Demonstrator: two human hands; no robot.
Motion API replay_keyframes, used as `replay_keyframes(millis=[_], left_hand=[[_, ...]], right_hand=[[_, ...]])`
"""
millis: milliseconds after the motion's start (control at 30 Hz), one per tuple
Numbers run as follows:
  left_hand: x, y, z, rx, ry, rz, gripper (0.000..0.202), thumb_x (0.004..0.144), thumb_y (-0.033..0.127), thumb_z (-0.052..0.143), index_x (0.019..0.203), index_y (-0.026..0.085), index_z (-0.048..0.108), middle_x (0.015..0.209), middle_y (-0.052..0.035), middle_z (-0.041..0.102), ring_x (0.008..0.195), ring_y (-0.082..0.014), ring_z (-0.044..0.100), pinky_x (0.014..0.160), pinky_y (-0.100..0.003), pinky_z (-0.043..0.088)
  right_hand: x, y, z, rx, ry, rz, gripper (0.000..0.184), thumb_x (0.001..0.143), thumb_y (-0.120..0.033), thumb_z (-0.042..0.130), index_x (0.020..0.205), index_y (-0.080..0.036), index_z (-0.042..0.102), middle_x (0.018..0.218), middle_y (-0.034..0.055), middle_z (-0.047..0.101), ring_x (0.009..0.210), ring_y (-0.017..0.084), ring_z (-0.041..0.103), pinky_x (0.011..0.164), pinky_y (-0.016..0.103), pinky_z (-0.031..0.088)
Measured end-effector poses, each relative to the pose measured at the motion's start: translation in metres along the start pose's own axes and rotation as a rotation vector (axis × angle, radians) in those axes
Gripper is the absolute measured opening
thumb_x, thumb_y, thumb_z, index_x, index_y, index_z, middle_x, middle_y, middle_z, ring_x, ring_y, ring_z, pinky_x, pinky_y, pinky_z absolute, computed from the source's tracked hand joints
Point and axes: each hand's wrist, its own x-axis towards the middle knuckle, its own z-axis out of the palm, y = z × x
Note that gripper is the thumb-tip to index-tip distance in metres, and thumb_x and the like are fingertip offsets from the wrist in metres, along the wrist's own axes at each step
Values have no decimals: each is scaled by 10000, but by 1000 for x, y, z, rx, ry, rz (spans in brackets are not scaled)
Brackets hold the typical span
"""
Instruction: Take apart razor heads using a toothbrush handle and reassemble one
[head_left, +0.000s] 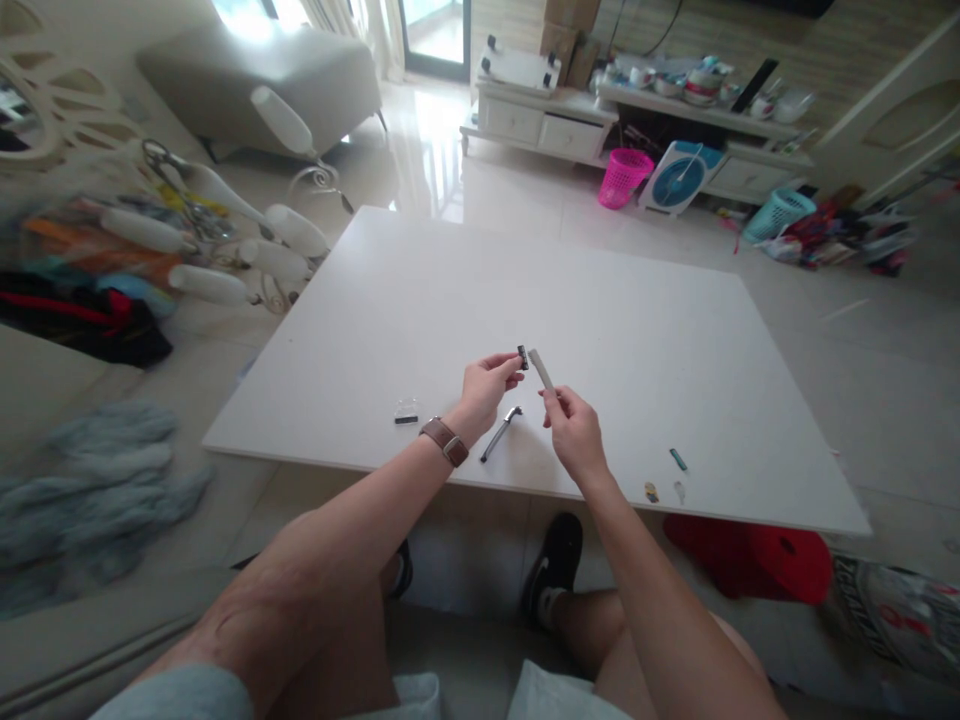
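My left hand (486,392), with a brown-strapped watch (445,441) on the wrist, pinches a small black razor head (523,357) over the white table (600,310). Grasped in my right hand (574,432) is a slim grey toothbrush (541,370); its bristle end points up and left, close beside the razor head. Whether the two touch is too small to tell. Below my hands a silver and black razor handle (500,434) lies slanted on the tabletop. Left of my wrist rests a clear plastic piece with a black bar (406,419).
Near the table's right front lie a small dark green piece (678,459), a yellow figure-like piece (651,491) and a clear bit (679,491). A red stool (757,560) stands below the edge. Beyond are a pink basket (625,178), a blue fan (679,178) and, left, a lamp (281,232).
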Motion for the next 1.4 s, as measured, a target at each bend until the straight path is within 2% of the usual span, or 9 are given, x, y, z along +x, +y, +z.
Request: replay_keyframes(millis=[133, 267, 433, 567, 767, 967, 1167, 1400], left_hand=[[1, -2, -1, -95, -33, -2, 144, 680, 160, 769, 785, 112, 683, 756, -54, 705, 690, -105, 661, 753, -255, 497], [-3, -1, -1, -109, -31, -17, 172, 660, 168, 785, 778, 112, 673, 753, -58, 709, 704, -112, 673, 753, -251, 504], [-9, 0, 0, 26, 1, 54, 122, 678, 185, 760, 741, 105, 692, 683, -48, 684, 650, -115, 656, 700, -257, 502], [-14, 1, 0, 165, 14, 153, 119, 687, 211, 751, 733, 111, 708, 662, -39, 681, 617, -118, 642, 649, -255, 491], [-11, 0, 0, 261, 16, 205, 98, 700, 212, 728, 734, 122, 709, 611, -24, 670, 583, -116, 623, 592, -234, 460], [-7, -2, 1, 276, 21, 205, 76, 694, 190, 716, 735, 128, 703, 585, -15, 656, 562, -116, 609, 564, -228, 441], [-16, -4, 3, 292, 3, 186, 49, 678, 166, 703, 714, 133, 696, 598, -18, 658, 556, -115, 603, 546, -224, 429], [-18, -2, 4, 237, 39, 134, 79, 679, 174, 707, 737, 121, 696, 622, -29, 667, 563, -114, 605, 563, -237, 432]], right_hand=[[0, 3, 1, -56, -5, -11, 361, 944, -513, 486, 806, -205, 616, 604, -20, 538, 573, 141, 486, 565, 261, 326], [-3, 5, 1, -108, -5, -25, 354, 945, -506, 484, 812, -213, 632, 608, -16, 555, 573, 146, 490, 567, 264, 321], [-6, 7, 0, -131, -13, -28, 361, 945, -500, 485, 779, -211, 625, 592, -19, 541, 565, 142, 476, 560, 267, 308], [-4, 11, 0, -75, -38, -19, 385, 938, -516, 491, 761, -199, 620, 572, -25, 509, 558, 135, 455, 549, 266, 298], [2, 13, 3, 12, -76, 30, 430, 914, -562, 502, 759, -180, 626, 552, -27, 490, 532, 128, 430, 525, 266, 305], [3, 12, 4, 24, -69, 37, 437, 908, -573, 504, 784, -177, 643, 553, -28, 487, 526, 126, 426, 519, 262, 312], [1, 9, 3, 23, -51, 28, 443, 910, -575, 505, 828, -171, 669, 555, -27, 491, 522, 127, 422, 510, 264, 308], [-5, 5, 2, 25, -19, 27, 426, 920, -557, 506, 777, -180, 644, 556, -25, 508, 524, 126, 448, 526, 260, 327]])
